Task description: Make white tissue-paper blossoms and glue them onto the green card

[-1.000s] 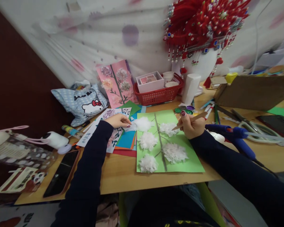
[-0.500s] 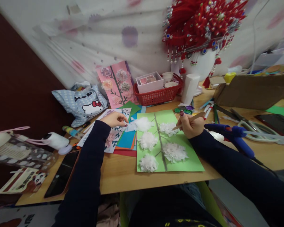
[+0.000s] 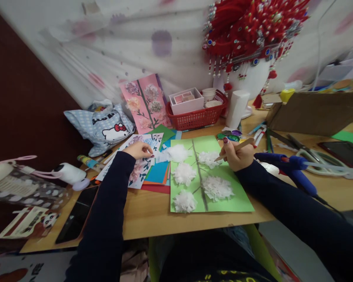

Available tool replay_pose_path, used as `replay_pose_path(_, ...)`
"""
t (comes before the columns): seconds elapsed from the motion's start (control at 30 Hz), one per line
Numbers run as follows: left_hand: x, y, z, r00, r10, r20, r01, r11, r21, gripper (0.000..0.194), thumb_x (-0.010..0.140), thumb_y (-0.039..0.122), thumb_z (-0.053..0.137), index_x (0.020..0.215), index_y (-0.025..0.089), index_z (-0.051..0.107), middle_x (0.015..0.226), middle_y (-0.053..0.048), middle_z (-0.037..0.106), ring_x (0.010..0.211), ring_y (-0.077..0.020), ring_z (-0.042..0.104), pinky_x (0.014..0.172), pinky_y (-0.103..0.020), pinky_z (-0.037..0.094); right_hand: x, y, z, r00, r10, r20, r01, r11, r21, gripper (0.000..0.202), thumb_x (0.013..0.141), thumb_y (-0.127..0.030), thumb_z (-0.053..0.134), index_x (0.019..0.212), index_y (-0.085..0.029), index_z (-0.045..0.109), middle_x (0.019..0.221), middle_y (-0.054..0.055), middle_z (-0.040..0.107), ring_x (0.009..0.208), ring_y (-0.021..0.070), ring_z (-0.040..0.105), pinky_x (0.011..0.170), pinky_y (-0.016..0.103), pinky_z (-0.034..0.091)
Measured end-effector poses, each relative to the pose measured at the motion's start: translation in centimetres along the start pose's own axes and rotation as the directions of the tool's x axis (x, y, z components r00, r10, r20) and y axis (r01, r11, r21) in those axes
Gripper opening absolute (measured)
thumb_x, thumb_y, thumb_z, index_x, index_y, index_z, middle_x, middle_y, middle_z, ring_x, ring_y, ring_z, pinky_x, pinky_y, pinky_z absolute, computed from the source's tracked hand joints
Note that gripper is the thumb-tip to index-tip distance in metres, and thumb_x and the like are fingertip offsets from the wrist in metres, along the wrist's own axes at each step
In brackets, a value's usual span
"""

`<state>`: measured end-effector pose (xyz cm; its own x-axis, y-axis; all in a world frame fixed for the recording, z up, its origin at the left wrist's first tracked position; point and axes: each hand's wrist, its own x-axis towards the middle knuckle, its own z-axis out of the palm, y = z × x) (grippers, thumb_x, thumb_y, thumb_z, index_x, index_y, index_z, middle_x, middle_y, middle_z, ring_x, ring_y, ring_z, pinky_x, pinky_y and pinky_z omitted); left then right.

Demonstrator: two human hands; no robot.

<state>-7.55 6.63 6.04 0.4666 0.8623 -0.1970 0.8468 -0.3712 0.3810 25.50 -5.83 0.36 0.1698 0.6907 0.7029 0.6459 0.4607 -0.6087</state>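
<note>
Fingertips pinched, my left hand (image 3: 139, 150) is at the left end of some thin white tissue paper (image 3: 162, 156), over the printed flower sheet (image 3: 139, 176). My right hand (image 3: 238, 156) grips a flat wooden stick with a pointed end (image 3: 244, 144). Its tip is at the upper right white tissue flower (image 3: 209, 159). That flower lies on a light green sheet (image 3: 223, 207) with a dark painted stem (image 3: 200, 176). Several fluffy white tissue flowers sit along the stem, among them a large one (image 3: 217, 188). A flatter, smoother white clump (image 3: 178, 153) is at the upper left.
A blue glue gun (image 3: 295, 172) lies beside my right forearm, with scissors (image 3: 320, 160) behind it. A red basket (image 3: 197, 119) and a pink flower picture (image 3: 144, 103) stand at the back. Coloured papers (image 3: 159, 174), a phone (image 3: 78, 215) and a checked bag (image 3: 100, 127) are to the left.
My left hand has shifted slightly left, its fingers still pinched. My right hand and the wooden stick have stayed almost in place.
</note>
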Motion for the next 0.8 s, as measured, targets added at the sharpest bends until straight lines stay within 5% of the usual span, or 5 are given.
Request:
replay_pose_path(0.2,0.4,-0.6,0.7,0.997,0.013,0.077,-0.009,0.998,-0.058,0.036,0.058,0.043,0.063,0.079,0.014,0.066,0.068,-0.004,0.064,0.064,-0.0145,0.056,0.06,-0.023,0.041,0.0,-0.8,0.3,0.995,0.049,-0.083,-0.049,0.999,-0.003,0.057,0.089,-0.051,0.037,0.045,-0.018,0.053,0.03,-0.002,0.044,0.028,0.0079,0.041,0.035,0.022,0.032)
replay_pose_path(0.47,0.1,-0.9,1.2,0.981,-0.001,0.193,0.045,0.974,-0.224,0.032,0.057,0.043,0.065,0.072,0.015,0.06,0.059,-0.001,0.061,0.055,-0.0122,0.052,0.057,-0.024,0.042,-0.1,-0.8,0.2,0.997,0.055,-0.057,-0.055,0.998,0.01,0.057,0.088,-0.052,0.037,0.046,-0.017,0.053,0.031,0.0,0.044,0.029,0.0077,0.041,0.035,0.022,0.031)
replay_pose_path(0.8,-0.2,-0.6,1.4,0.99,-0.001,0.14,0.03,0.979,-0.2,0.028,0.061,0.044,0.058,0.06,0.017,0.049,0.053,0.001,0.055,0.051,-0.0116,0.05,0.056,-0.023,0.039,0.0,-0.5,0.2,0.999,0.016,-0.046,-0.016,1.0,0.004,0.055,0.088,-0.051,0.039,0.046,-0.018,0.054,0.031,-0.001,0.046,0.029,0.008,0.042,0.034,0.022,0.032)
